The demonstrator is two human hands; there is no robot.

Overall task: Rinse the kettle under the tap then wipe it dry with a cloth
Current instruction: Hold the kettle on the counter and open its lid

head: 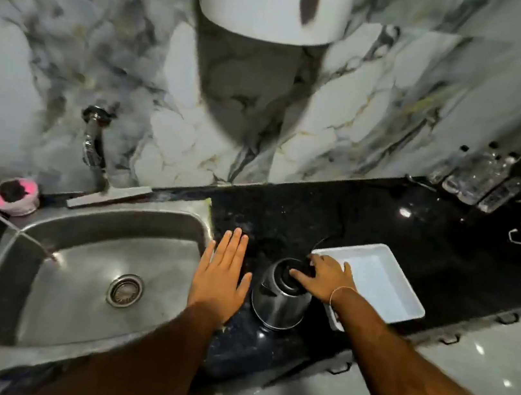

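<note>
Kettle (281,297) stands upright on the black worktop (400,225), near its front edge, between the sink (39,265) and a white tray (378,282); steel body, dark lid on top; it is not in the sink and not under the tap (95,142); right hand (325,276) rests on the lid, fingers curled over the dark top, looks like a grip on lid or handle but I cannot tell how firm; a thin bracelet shows at that wrist; left hand (222,276) is flat and spread, fingers straight, holding nothing, over the worktop at the sink's right rim, just beside the kettle but apart from it; tap is on the wall behind the sink's back edge, blurred, no water stream visible, so judged off; sink basin looks empty, drain clear; no cloth in view anywhere that I can identify; pink-rimmed small bowl (14,196) with something dark in it sits at the sink's back left corner; clear bottles (478,177) stand at the worktop's far right back edge. Progress, as judgement: task is at the very start; kettle only being taken hold of; nothing rinsed as far as visible; left to do: lift kettle, carry it left over the sink, run tap, rinse, find a cloth, wipe dry.
</note>
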